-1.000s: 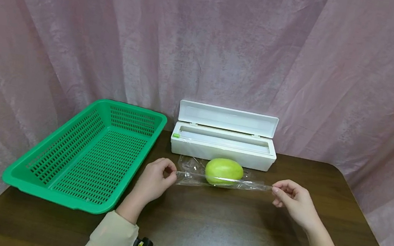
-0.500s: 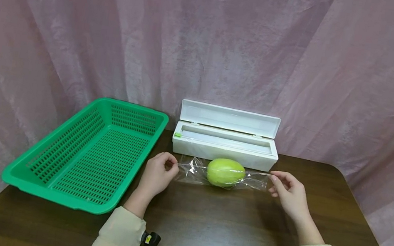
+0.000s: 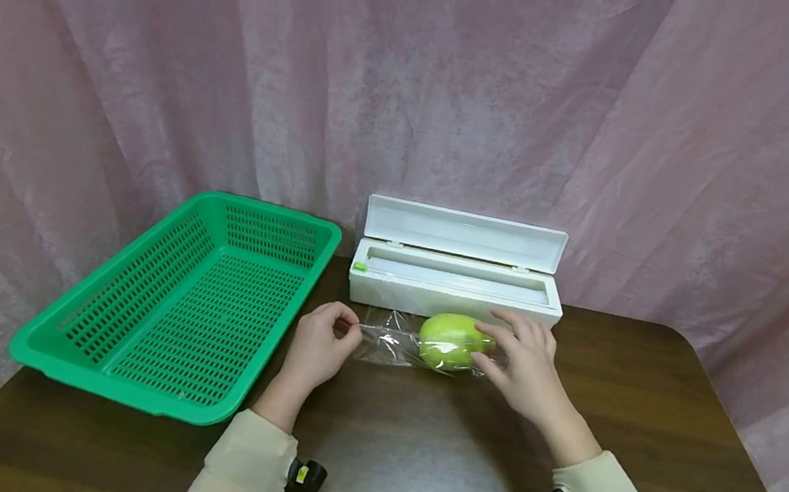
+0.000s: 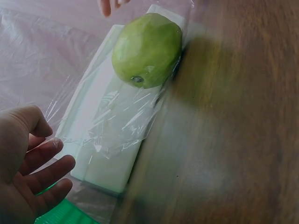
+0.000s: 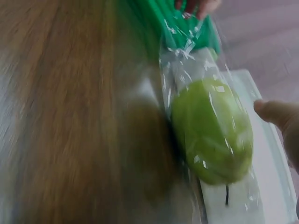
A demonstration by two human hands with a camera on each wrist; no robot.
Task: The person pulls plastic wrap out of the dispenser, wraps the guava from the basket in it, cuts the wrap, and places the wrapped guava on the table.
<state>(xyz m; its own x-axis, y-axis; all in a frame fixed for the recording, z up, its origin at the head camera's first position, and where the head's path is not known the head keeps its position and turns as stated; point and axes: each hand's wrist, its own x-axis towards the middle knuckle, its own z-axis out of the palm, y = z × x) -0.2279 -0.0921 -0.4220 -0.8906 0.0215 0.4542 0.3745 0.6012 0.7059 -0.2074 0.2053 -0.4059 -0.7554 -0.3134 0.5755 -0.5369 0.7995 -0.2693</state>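
A green, oval, pear-like fruit with a thin dark stem lies under clear plastic wrap on the brown table. My left hand pinches the left end of the wrap between thumb and forefinger. Around the right end of the fruit, my right hand has its thumb and fingers spread. The right wrist view shows one digit of that hand apart from the fruit; whether the other fingers touch it cannot be told. Several glossy creases run through the wrap in the left wrist view.
Close behind the fruit stands a white wrap dispenser box, its lid raised, with a green slider on it. A green slotted basket sits on the left of the table. A pink curtain hangs behind.
Both hands lift the wrap's near edge back over the fruit. Then my right hand lets go of its end and moves left to the fruit, fingers spread. My left hand keeps its pinch.
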